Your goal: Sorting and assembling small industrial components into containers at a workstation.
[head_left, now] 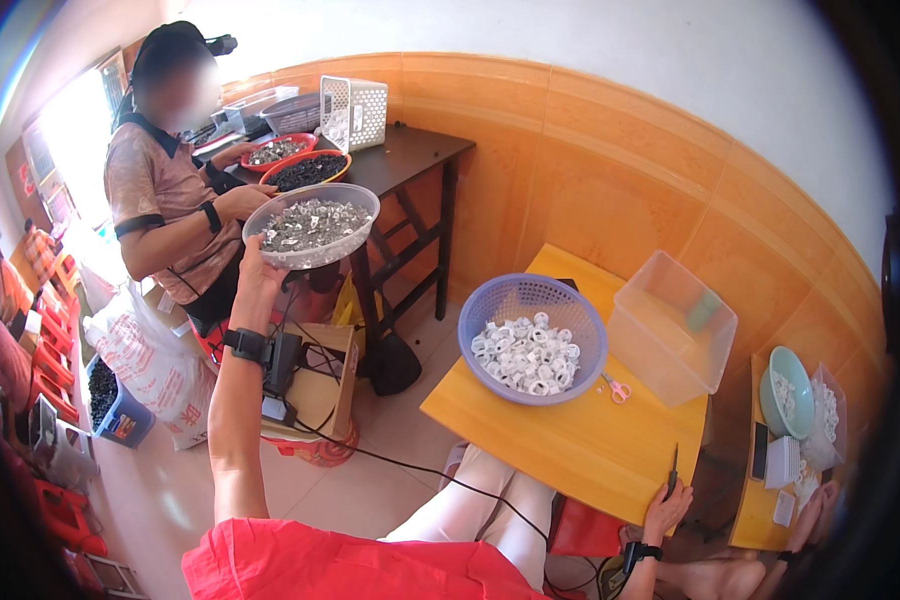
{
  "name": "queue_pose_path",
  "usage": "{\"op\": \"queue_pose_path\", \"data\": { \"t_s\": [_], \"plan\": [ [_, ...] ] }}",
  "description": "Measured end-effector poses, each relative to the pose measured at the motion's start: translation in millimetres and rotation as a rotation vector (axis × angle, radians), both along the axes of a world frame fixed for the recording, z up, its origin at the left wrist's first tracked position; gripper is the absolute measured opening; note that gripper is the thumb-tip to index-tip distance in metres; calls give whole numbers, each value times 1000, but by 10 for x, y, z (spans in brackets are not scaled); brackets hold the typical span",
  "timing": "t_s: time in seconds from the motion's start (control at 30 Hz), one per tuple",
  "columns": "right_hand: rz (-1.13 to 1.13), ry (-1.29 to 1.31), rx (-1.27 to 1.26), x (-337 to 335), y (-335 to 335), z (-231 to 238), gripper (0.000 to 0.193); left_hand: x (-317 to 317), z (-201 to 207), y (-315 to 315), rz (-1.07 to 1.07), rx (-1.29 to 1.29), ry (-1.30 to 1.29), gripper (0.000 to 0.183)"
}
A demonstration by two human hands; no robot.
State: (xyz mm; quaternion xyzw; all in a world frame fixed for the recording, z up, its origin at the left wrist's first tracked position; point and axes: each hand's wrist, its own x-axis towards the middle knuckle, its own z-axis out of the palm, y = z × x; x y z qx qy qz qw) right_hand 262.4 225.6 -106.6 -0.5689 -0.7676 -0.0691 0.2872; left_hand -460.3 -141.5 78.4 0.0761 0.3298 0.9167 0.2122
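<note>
My left hand (259,272) is stretched far out to the left, closed on the near rim of a clear plastic bowl (356,240). Many small shiny metal parts (315,224) fill the bowl. At the right front edge of the yellow table (530,440), my right hand (668,507) is closed around a slim, dark, pointed tool (674,470) whose exact kind I cannot make out. On the table sits a purple colander (477,365) of white plastic rings (530,355). Pink-handled scissors (619,391) lie beside it, near an open clear plastic box (670,330).
A co-worker (160,200) stands by a dark table (415,150) bearing a red bowl (305,138), an orange-rimmed bowl of black parts (310,172) and a white basket (365,112). A black cable (410,463) crosses my legs. Another person's hand (822,500) shows at right.
</note>
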Motion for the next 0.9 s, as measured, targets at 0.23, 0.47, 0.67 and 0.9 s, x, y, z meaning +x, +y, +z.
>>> {"op": "queue_pose_path", "data": {
  "t_s": [0.23, 0.47, 0.67, 0.9],
  "plan": [
    [-3, 4, -46, -33, -7, 36, 27, 639, 450, 377, 179, -93, 105, 41],
    [-15, 3, -62, -89, 4, 59, 28, 420, 509, 306, 183, -18, 175, 41],
    [-1, -4, 43, -10, 35, -51, 28, -76, 1117, 316, 361, -17, 213, 41],
    [-45, -24, -57, -30, 5, -31, 28, -1335, 830, -17, -759, 1348, -805, 37]
  ]
}}
